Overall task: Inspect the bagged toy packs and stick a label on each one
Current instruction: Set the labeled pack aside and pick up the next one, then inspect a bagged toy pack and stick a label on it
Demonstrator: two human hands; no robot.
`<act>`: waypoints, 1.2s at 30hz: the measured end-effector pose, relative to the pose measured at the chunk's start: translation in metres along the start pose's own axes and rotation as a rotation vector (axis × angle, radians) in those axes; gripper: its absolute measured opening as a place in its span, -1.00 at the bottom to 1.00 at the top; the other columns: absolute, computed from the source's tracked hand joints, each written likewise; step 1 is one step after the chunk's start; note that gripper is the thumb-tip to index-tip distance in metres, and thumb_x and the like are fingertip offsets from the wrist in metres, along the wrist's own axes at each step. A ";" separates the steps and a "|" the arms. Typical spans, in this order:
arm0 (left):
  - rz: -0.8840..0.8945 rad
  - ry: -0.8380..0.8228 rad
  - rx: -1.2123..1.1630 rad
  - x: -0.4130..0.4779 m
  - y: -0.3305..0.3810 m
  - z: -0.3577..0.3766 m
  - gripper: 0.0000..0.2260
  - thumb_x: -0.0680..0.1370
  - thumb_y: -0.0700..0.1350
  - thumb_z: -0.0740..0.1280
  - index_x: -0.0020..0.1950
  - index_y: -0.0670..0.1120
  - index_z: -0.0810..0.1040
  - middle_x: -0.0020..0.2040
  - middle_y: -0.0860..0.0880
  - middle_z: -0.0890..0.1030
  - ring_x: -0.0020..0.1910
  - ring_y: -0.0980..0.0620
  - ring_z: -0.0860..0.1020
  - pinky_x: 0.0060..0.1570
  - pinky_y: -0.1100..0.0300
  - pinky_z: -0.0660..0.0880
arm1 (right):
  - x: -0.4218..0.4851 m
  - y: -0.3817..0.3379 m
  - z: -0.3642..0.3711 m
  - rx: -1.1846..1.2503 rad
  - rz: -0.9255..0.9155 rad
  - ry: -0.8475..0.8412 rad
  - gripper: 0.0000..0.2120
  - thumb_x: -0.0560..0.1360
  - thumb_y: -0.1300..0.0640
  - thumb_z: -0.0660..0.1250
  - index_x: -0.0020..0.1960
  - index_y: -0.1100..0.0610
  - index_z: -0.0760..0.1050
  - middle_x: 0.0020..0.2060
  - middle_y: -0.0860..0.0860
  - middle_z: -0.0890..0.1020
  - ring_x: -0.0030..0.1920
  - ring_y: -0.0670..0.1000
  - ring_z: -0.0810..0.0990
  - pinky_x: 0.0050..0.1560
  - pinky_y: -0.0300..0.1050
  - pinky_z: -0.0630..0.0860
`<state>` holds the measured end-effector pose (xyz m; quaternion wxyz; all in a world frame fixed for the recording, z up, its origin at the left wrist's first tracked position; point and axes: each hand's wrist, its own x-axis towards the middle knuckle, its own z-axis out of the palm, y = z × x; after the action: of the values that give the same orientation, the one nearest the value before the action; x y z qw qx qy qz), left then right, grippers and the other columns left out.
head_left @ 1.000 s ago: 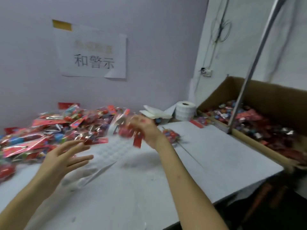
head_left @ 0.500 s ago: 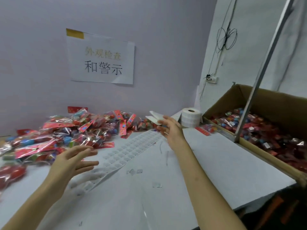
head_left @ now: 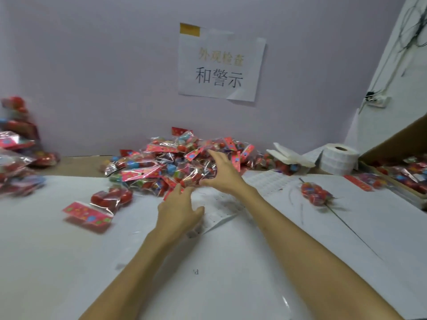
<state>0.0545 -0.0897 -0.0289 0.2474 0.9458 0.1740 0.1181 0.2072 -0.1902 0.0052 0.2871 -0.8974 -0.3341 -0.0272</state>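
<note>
Head view, down over table (head_left: 69, 262)

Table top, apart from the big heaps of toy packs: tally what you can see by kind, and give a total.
Loose toy packs lying alone: 2 (one left, one right)
Label rolls: 1
Label sheets: 1
Paper wall signs: 1
Hands: 2 (left hand, right hand)
Total: 7
The heaped packs overlap too much to count.

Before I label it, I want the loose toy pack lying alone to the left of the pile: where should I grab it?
Take the lone toy pack by its flat red header card at the near-left end, coming from the left. The card lies flat and clear of the pile, while the bulging bag end looks slippery.
</note>
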 end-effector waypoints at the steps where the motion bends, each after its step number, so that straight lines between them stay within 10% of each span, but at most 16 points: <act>1: -0.019 -0.051 0.028 0.001 -0.002 0.002 -0.39 0.58 0.13 0.31 0.60 0.05 0.23 0.61 -0.05 0.23 0.54 -0.10 0.27 0.48 -0.20 0.27 | 0.004 -0.003 0.007 -0.030 -0.010 -0.029 -0.04 0.39 -0.09 0.58 0.63 -0.04 0.12 0.61 0.02 0.13 0.57 0.13 0.20 0.49 0.25 0.29; 10: -0.011 -0.155 0.079 -0.002 0.004 0.006 -0.33 0.61 0.15 0.27 0.65 0.02 0.08 0.67 -0.13 -0.06 0.64 -0.16 0.01 0.55 -0.25 0.01 | 0.006 0.002 0.028 -0.213 -0.094 0.152 -0.55 0.47 -0.20 0.46 0.30 -0.05 0.62 0.45 -0.01 0.44 0.48 0.03 0.29 0.45 0.15 0.23; 16: 0.070 0.215 -0.246 -0.007 0.012 -0.006 -0.53 0.58 -0.02 0.38 0.46 -0.01 0.37 0.54 -0.06 0.29 0.49 -0.07 0.34 0.42 -0.01 0.36 | -0.015 -0.012 -0.004 0.416 0.082 0.355 -0.46 0.61 -0.24 0.27 -0.22 0.22 0.59 -0.37 0.05 0.60 -0.36 -0.07 0.49 -0.22 -0.14 0.38; 20: -0.007 0.272 -0.887 -0.007 0.022 -0.023 -0.60 0.56 0.08 0.44 0.31 0.08 0.35 0.11 0.23 0.47 0.06 0.26 0.51 -0.02 0.37 0.40 | -0.041 -0.020 -0.028 0.923 0.259 0.108 -0.58 0.62 -0.20 0.23 -0.06 0.11 0.64 -0.24 0.00 0.74 -0.20 -0.02 0.71 -0.10 -0.12 0.54; 24: -0.152 0.017 -1.267 -0.003 0.019 -0.034 -0.55 0.53 0.19 0.38 0.29 -0.05 0.53 0.13 -0.01 0.68 0.08 -0.02 0.67 0.06 0.06 0.60 | -0.064 -0.016 -0.033 0.967 0.141 -0.041 -0.57 0.65 -0.15 0.18 -0.03 0.17 0.63 -0.20 0.11 0.72 -0.25 0.06 0.66 -0.11 -0.06 0.54; 36: -0.046 -0.130 -1.184 -0.007 0.017 -0.026 -0.73 0.52 -0.13 0.50 0.20 -0.15 0.64 -0.02 -0.15 0.73 -0.03 -0.08 0.70 -0.03 0.14 0.63 | -0.092 -0.013 -0.013 0.712 0.192 0.008 -0.41 0.71 -0.18 -0.01 -0.17 0.09 0.65 -0.28 0.06 0.73 -0.34 0.00 0.66 -0.15 -0.08 0.54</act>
<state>0.0447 -0.0951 0.0009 0.7452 0.6484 0.0834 0.1313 0.1295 -0.2430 0.0006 0.5840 -0.7682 -0.2359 0.1145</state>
